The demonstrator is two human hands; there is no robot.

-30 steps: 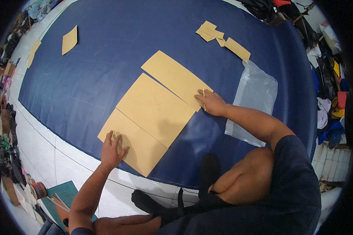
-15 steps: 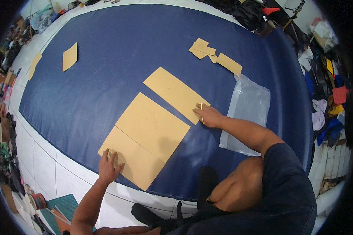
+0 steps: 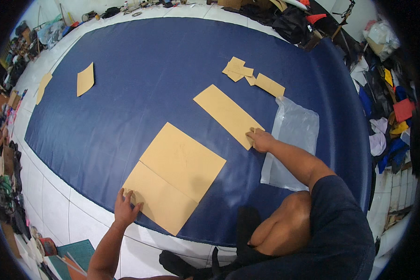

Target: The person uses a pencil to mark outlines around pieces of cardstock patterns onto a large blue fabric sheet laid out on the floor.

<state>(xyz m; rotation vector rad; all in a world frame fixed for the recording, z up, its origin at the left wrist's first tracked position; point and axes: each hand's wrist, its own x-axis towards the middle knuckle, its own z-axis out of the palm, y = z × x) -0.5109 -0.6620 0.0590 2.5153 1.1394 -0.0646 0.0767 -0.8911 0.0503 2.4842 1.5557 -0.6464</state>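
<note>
My left hand (image 3: 126, 208) has its fingers spread at the left edge of a tan card sheet (image 3: 163, 201). A larger tan card sheet (image 3: 184, 158) meets it along a straight seam. My right hand (image 3: 262, 141) rests its fingertips on the lower right end of a long tan card strip (image 3: 226, 113). Between those fingers sits a slim pale stick, pencil-like (image 3: 254, 138); its exact kind is too small to make out. Under all the card lies a dark blue sheet of material (image 3: 140, 60).
Beside my right forearm lies a clear plastic bag (image 3: 296, 126). Small card pieces (image 3: 238, 70) overlap farther back, near another card piece (image 3: 270, 85). A curled card piece (image 3: 85, 80) lies at the far left. A green cutting mat (image 3: 77, 256) is at lower left.
My right hand has slid the long card strip to the right, widening its gap from the large sheets. My left hand stays at the card's edge. The view has tilted slightly upward.
</note>
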